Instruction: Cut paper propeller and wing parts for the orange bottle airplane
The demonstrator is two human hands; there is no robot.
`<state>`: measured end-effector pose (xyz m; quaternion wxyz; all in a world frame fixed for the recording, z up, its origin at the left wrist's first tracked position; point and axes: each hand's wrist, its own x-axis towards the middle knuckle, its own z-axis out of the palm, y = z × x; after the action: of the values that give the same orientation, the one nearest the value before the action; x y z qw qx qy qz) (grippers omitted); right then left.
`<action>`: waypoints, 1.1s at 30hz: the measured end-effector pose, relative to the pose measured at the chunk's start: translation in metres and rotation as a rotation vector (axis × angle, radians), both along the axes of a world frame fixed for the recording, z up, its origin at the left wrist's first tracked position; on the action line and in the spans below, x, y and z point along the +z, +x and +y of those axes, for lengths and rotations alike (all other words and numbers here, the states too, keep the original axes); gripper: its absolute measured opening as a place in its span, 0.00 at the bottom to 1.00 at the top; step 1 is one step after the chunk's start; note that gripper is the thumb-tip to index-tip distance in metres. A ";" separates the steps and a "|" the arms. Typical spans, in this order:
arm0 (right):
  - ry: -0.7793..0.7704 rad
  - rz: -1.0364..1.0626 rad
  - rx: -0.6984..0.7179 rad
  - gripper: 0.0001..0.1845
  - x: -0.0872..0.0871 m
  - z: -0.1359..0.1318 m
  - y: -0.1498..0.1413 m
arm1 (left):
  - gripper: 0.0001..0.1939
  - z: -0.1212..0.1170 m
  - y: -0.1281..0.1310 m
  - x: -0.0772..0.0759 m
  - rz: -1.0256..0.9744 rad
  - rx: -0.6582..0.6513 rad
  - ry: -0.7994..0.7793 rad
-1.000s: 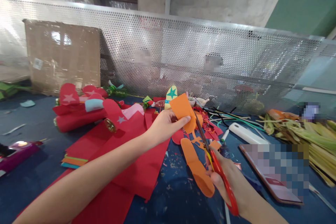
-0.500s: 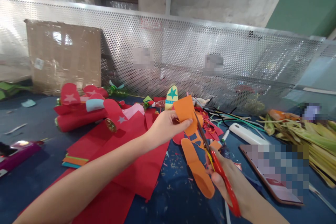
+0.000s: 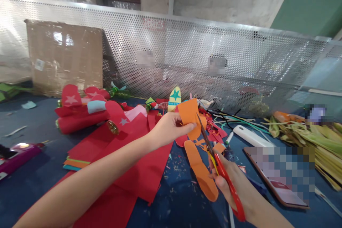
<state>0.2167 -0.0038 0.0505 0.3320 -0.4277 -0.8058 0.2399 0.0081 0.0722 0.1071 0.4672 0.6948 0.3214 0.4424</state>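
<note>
Between thumb and fingers, my left hand (image 3: 167,130) pinches an orange sheet of craft foam or paper (image 3: 188,111). My right hand (image 3: 227,176) grips red-handled scissors (image 3: 227,181) with yellow inside the handle. Their blades point up and away, at the right edge of the orange sheet; whether they bite into it I cannot tell. Beneath, a long orange cutout with rounded ends (image 3: 201,171) lies on the dark blue surface. Orange scraps (image 3: 219,148) lie near the blades. Red sheets (image 3: 133,171) spread under and beside my left forearm.
Red rolled pieces with stars (image 3: 82,121) lie at left, before a cardboard panel (image 3: 65,60). A yellow cutout with a green star (image 3: 175,98) stands behind my left hand. A phone or tablet (image 3: 278,178), a white handle-like piece (image 3: 252,136) and dried husks (image 3: 307,139) sit at right. Perforated metal (image 3: 187,53) closes the back.
The orange sheet has tilted slightly and shifted a little in my left hand. The scissors stay almost in place at its right edge.
</note>
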 end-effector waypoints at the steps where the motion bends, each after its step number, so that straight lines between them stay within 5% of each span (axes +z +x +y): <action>1: 0.005 0.000 0.000 0.34 -0.001 0.000 0.000 | 0.09 0.001 0.000 0.000 -0.010 -0.010 -0.017; 16: -0.110 0.115 -0.028 0.40 -0.006 0.001 0.001 | 0.05 0.000 -0.002 0.005 -0.153 -0.116 -0.215; 33: -0.089 0.129 -0.077 0.34 0.002 -0.003 -0.007 | 0.08 0.000 0.000 0.008 -0.215 0.023 -0.243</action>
<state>0.2096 -0.0068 0.0528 0.3727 -0.4566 -0.7542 0.2894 0.0085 0.0723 0.1155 0.5742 0.5782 0.3286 0.4774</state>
